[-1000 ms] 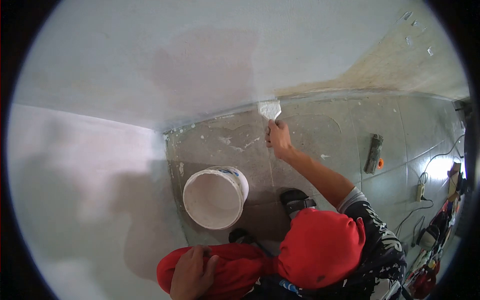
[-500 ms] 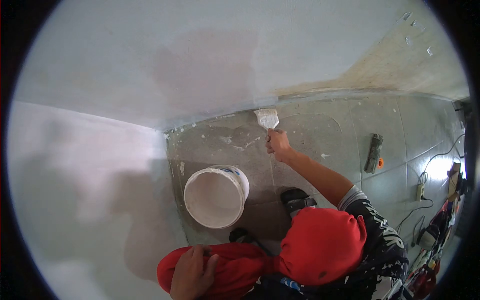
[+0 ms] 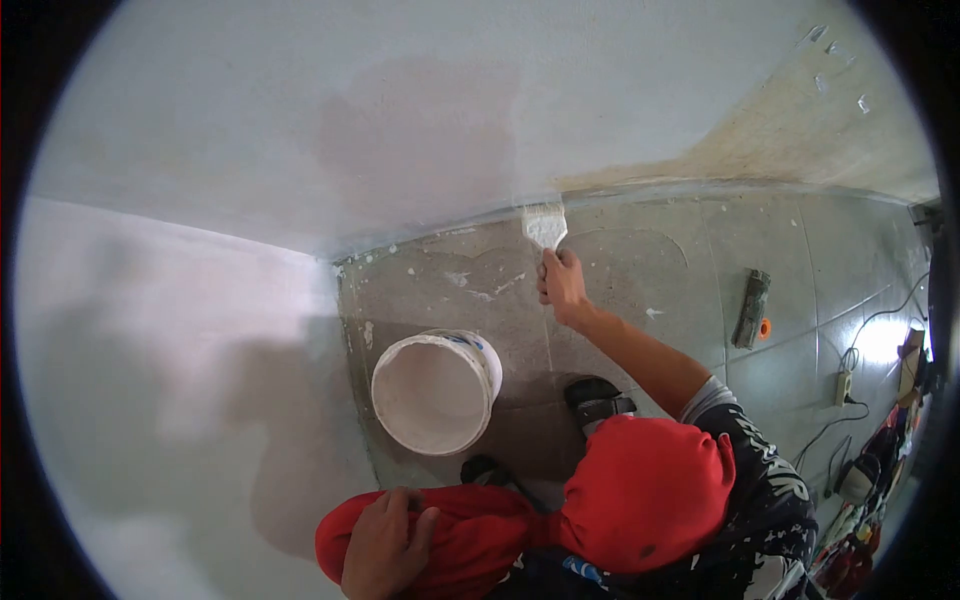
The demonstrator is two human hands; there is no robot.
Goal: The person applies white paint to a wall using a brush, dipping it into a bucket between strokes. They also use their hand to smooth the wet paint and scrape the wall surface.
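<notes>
Two hands: right hand (image 3: pixel 563 287) closed round brush (image 3: pixel 545 228), bristles at wall (image 3: pixel 420 130) foot; left hand (image 3: pixel 388 545) loosely open on red knee (image 3: pixel 340 520), nothing visible held. Bucket (image 3: pixel 491 368) at brush's 7 o'clock; I'd risk tipping it if the 5-o'clock shoe (image 3: pixel 484 468) slips.

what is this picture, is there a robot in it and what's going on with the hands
There's no robot: it's a person, seen by a camera worn on their own head, looking forward and down. The right hand grips a wide paintbrush, bristles at the foot of the wall. The left hand holds nothing visible and rests on red clothing. On the tiled floor stand a white bucket and, further right, a long dark object, too unclear to name, beside a small orange one.
</notes>
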